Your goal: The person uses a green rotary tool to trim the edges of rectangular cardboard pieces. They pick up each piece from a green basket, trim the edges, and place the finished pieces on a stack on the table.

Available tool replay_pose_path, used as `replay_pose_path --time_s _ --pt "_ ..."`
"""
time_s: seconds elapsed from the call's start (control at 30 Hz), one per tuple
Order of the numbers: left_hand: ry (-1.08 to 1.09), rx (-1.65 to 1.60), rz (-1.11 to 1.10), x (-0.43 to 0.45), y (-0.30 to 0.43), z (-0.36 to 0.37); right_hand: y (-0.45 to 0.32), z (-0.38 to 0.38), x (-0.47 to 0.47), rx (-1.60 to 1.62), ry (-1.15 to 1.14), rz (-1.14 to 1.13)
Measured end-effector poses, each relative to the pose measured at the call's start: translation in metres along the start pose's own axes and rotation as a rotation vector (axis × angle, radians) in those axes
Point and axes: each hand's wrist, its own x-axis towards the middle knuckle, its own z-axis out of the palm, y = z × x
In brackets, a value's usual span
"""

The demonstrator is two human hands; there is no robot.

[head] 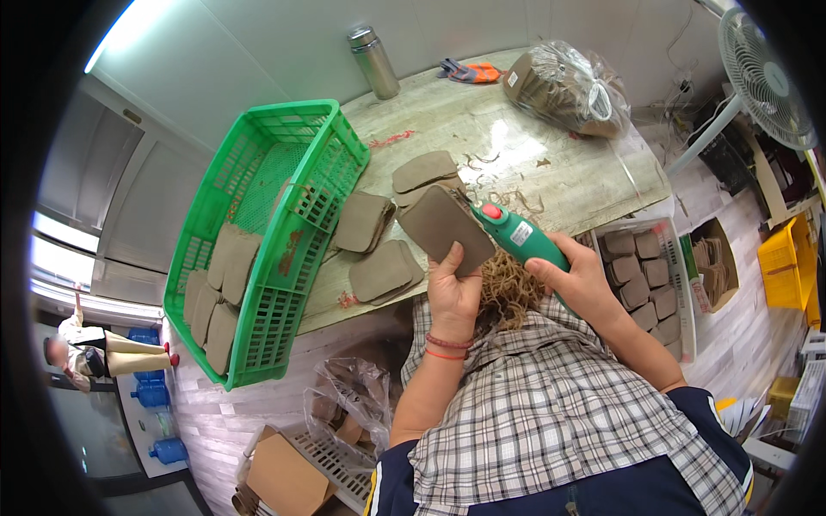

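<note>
My left hand [453, 293] holds a brown rounded rectangular piece [445, 226] by its lower edge, thumb on top. My right hand [571, 271] grips a green handheld power cutter [526, 238] with a red button; its metal tip is at the piece's upper right edge. Stacks of similar pieces lie on the table, one behind the held piece [423, 171], one beside the green crate [362, 222] and one near the front edge [384, 272]. Thin curled brown trimmings [516, 201] lie on the table, and a heap of them [510, 290] rests on my checked apron.
A green plastic crate [258, 348] with stacked pieces stands tilted in view at the left. At the back are a steel flask [375, 64], a glove [471, 71] and a filled plastic bag [568, 90]. A white crate [685, 290] of pieces is at the right. A person [90, 348] stands far left.
</note>
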Motion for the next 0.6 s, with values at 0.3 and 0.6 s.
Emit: replay_pose_path --time_s 0.3,0.6 --pt "0.013 -0.07 0.093 0.012 0.017 -0.009 0.005 0.004 -0.019 -0.101 -0.04 -0.061" --pt "-0.028 -0.001 0.069 0.007 0.007 -0.006 0.006 0.011 -0.014 -0.128 0.019 -0.117"
